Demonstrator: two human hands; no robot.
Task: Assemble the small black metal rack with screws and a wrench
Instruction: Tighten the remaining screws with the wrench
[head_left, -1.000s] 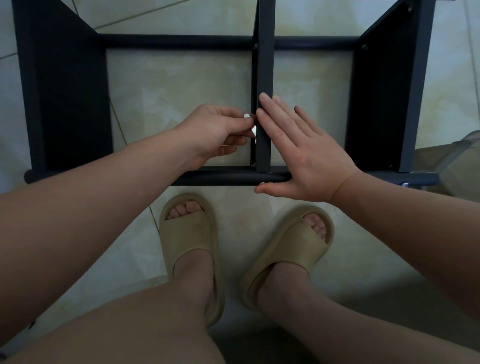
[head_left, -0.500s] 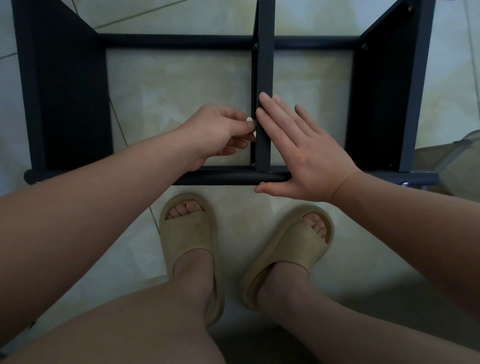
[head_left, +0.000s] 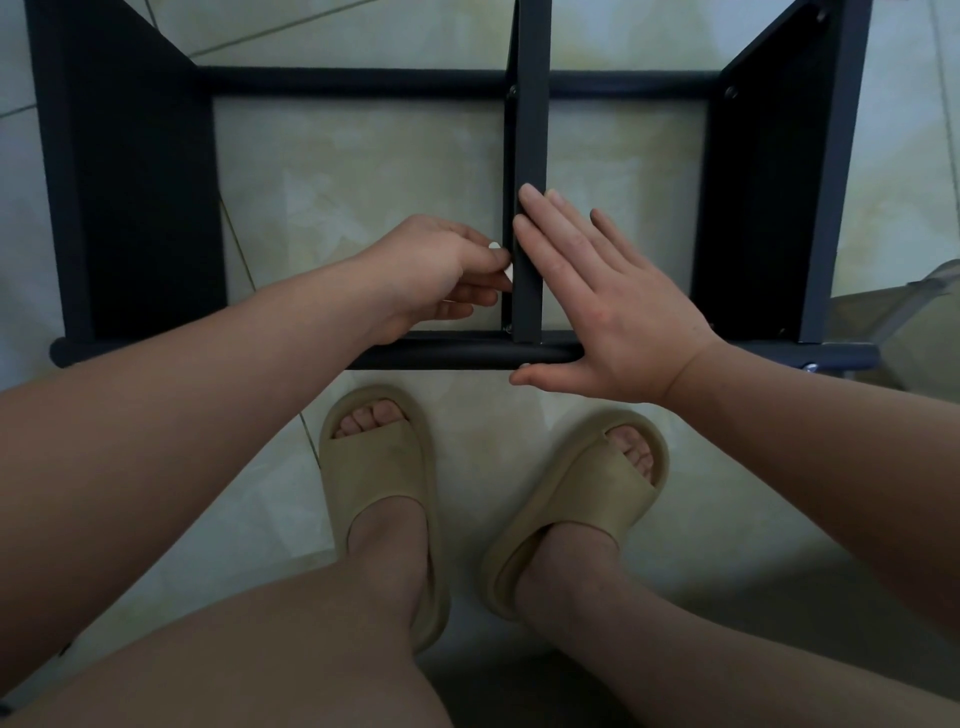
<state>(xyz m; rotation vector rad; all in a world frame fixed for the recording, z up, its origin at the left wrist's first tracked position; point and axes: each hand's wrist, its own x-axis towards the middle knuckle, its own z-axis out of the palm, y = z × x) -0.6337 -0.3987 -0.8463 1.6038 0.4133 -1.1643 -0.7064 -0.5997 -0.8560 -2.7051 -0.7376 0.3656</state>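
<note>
The black rack (head_left: 130, 208) stands on the tiled floor (head_left: 363, 182) at twelve o'clock from the person's feet, which are in tan sandals (head_left: 379, 467). Both forearms reach forward over the knees to it. The left hand (head_left: 441, 270) sits on the nine o'clock side of the middle bar (head_left: 532, 130), knuckles up and fingers curled in, pinching a small pale piece (head_left: 509, 271) against the bar's edge. I cannot tell what that piece is. The right hand (head_left: 613, 317) lies spread flat on the three o'clock side, its straight fingers pointing to eleven o'clock and resting along the bar. Its thumb stretches toward nine o'clock just below the front tube (head_left: 457, 356).
</note>
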